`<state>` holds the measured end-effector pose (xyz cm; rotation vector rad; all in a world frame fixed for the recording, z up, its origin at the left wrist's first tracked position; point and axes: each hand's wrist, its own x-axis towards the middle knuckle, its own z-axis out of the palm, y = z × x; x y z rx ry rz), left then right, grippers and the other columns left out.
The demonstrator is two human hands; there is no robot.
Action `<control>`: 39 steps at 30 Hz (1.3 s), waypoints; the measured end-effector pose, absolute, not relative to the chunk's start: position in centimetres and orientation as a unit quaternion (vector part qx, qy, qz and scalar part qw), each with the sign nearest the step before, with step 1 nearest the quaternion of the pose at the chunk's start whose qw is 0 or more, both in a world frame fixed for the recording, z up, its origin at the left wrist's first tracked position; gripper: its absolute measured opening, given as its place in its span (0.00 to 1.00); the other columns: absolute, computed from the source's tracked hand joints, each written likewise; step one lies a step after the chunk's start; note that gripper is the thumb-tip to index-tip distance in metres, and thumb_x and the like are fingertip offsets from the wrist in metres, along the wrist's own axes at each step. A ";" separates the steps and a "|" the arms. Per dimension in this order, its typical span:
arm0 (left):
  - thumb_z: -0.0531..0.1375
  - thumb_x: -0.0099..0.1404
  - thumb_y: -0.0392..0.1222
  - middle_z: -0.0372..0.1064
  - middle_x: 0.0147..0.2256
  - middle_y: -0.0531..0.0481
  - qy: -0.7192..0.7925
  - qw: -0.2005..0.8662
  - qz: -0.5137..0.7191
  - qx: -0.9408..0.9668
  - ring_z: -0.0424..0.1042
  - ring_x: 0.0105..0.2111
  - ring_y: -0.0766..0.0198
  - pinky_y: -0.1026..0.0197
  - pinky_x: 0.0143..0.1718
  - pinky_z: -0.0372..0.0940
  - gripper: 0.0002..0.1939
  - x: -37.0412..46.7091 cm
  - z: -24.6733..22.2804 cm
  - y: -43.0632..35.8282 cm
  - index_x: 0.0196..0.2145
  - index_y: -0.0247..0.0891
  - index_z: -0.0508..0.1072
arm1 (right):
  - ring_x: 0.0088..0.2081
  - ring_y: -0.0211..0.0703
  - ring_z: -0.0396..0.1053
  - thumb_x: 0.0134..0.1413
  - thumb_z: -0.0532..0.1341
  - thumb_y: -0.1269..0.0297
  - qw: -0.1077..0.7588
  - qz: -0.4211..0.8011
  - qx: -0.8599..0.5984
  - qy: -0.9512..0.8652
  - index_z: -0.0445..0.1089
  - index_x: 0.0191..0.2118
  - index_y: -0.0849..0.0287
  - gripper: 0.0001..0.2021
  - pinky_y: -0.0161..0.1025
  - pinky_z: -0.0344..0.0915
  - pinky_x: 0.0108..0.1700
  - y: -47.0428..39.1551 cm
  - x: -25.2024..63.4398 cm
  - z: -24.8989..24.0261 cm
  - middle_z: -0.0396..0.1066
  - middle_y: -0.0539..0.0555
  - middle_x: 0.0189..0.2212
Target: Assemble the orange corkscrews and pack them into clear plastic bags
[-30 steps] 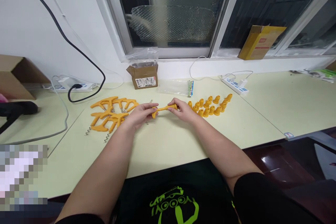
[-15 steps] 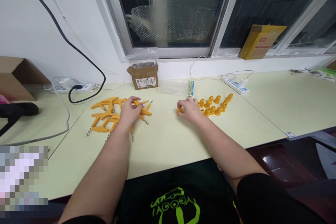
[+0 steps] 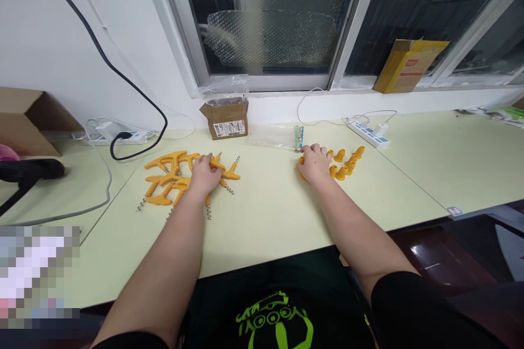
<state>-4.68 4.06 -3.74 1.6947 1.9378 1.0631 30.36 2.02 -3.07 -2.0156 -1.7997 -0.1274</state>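
Observation:
Several yellow T-handled corkscrews with bare metal spirals lie in a loose pile at the left of the table. My left hand is at the pile's right end, its fingers closed around the handle of one corkscrew. Another corkscrew lies just right of those fingers. To the right stands a group of small yellow ribbed caps. My right hand is at the group's left side, its fingers curled around a yellow cap and hiding others behind it.
A small open cardboard box and a flat clear plastic bag are at the back of the table. White power strips with cables sit along the wall. A black cable hangs at the left. A yellow carton leans on the window.
My right hand has moved right, deeper into the group of caps. My left hand has stayed at the corkscrew pile, with its fingers slightly shifted.

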 end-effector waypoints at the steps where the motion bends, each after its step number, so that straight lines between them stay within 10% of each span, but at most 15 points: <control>1: 0.66 0.54 0.34 0.54 0.69 0.26 0.691 0.172 0.361 0.602 0.49 0.73 0.38 0.41 0.72 0.50 0.39 -4.6 -3.7 4.0 0.64 0.30 0.67 | 0.53 0.62 0.60 0.52 0.66 0.66 0.228 -0.047 -0.721 -0.653 0.72 0.54 0.55 0.21 0.54 0.55 0.53 1.9 30.1 -3.0 0.67 0.63 0.53; 5: 0.66 0.54 0.34 0.39 0.74 0.28 0.700 0.145 0.357 0.602 0.42 0.74 0.34 0.35 0.71 0.51 0.42 -4.4 -3.6 3.5 0.66 0.32 0.63 | 0.55 0.63 0.60 0.56 0.67 0.63 0.296 -0.044 -0.654 -0.695 0.73 0.51 0.55 0.17 0.56 0.57 0.55 1.1 28.3 -2.6 0.67 0.63 0.53; 12: 0.61 0.64 0.40 0.72 0.52 0.36 0.584 0.082 0.342 0.732 0.68 0.60 0.39 0.35 0.65 0.60 0.16 -2.4 -3.6 2.5 0.49 0.40 0.78 | 0.44 0.47 0.69 0.58 0.65 0.68 0.261 0.189 -0.360 -0.876 0.74 0.46 0.56 0.10 0.43 0.66 0.48 -0.3 24.9 -3.8 0.72 0.55 0.42; 18: 0.64 0.62 0.51 0.72 0.54 0.40 0.596 0.091 0.148 0.784 0.68 0.58 0.39 0.38 0.62 0.61 0.22 -0.7 -3.2 1.2 0.52 0.43 0.79 | 0.33 0.38 0.65 0.56 0.67 0.65 0.200 0.306 -0.407 -0.837 0.77 0.46 0.58 0.11 0.37 0.63 0.38 0.3 24.6 -5.3 0.70 0.50 0.34; 26: 0.58 0.67 0.42 0.72 0.50 0.42 0.576 0.102 0.177 0.791 0.73 0.51 0.46 0.45 0.54 0.68 0.13 -1.4 -3.5 1.9 0.45 0.44 0.80 | 0.32 0.38 0.68 0.57 0.67 0.63 0.201 0.364 -0.411 -0.811 0.77 0.46 0.57 0.11 0.36 0.64 0.36 0.8 25.4 -5.6 0.73 0.50 0.33; 39: 0.57 0.65 0.45 0.74 0.41 0.47 0.458 0.447 0.665 0.384 0.78 0.39 0.61 0.54 0.45 0.75 0.07 -0.2 -2.9 3.3 0.37 0.41 0.63 | 0.51 0.65 0.65 0.59 0.64 0.60 0.314 -0.071 -0.678 -0.661 0.76 0.46 0.56 0.12 0.63 0.57 0.54 1.4 29.5 -2.3 0.75 0.65 0.46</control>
